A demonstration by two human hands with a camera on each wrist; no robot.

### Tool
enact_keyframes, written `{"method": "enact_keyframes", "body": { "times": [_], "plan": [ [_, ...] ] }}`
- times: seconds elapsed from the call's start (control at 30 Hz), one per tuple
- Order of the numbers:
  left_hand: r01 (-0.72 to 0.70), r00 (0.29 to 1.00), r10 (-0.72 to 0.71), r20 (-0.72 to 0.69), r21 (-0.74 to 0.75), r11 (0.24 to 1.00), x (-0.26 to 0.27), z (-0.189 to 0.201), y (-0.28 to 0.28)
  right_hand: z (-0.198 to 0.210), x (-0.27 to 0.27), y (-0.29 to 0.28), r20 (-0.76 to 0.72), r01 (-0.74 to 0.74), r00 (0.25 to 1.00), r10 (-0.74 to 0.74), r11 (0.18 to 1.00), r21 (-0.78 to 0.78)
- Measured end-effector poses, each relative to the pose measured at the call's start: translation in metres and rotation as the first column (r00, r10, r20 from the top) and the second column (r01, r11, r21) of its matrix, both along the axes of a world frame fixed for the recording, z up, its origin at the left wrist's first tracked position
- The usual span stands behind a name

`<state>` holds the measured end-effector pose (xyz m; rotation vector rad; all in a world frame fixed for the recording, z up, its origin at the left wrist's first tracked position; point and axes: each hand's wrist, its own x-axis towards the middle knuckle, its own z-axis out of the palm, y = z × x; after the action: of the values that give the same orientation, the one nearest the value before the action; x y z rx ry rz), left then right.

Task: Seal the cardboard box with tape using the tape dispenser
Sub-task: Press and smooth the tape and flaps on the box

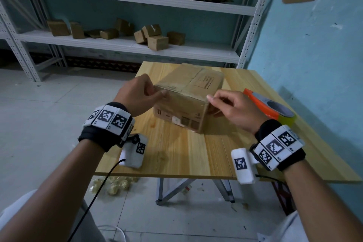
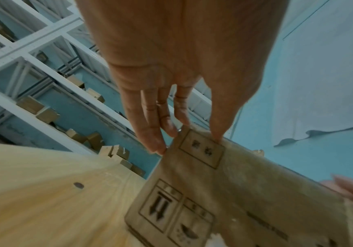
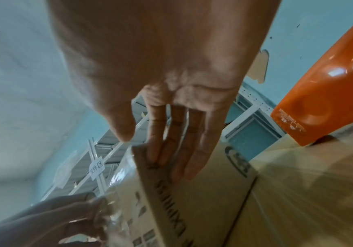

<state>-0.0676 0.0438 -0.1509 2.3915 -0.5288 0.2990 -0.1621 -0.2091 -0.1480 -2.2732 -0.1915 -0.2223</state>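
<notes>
A brown cardboard box (image 1: 188, 92) with printed marks stands on the wooden table (image 1: 186, 153), its top flaps down. My left hand (image 1: 155, 92) is at its near left top corner, where straight fingertips (image 2: 161, 147) touch the side edge and the thumb rests on the top edge. My right hand (image 1: 213, 104) is at the near right corner, with the fingers (image 3: 171, 158) lying flat on the right side and the thumb above the top edge. The wrist view shows a glossy clear film along the box (image 3: 203, 200) top. The orange tape dispenser (image 1: 261, 104) lies on the table right of the box, untouched.
White metal shelving (image 1: 137, 45) with small cardboard boxes stands behind the table. A blue wall (image 1: 314, 55) runs close along the right side. The dispenser (image 3: 323, 100) sits just beyond my right hand. Crumpled packing scraps (image 1: 115, 184) lie on the floor under the table's near edge.
</notes>
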Motion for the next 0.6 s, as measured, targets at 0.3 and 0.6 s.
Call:
{"method": "enact_keyframes", "body": {
  "times": [0.3,0.6],
  "plan": [
    [0.097,0.985,-0.09,0.149,-0.045,0.994,-0.012,0.003,-0.019,-0.002,0.011,-0.007,0.169,0.283,0.938,-0.303,0.95,0.134],
    [0.25,0.964,-0.256,0.077,0.082,0.965,-0.023,0.006,-0.028,-0.002,0.018,-0.015,-0.068,0.4,0.916,-0.394,0.907,0.134]
  ]
}}
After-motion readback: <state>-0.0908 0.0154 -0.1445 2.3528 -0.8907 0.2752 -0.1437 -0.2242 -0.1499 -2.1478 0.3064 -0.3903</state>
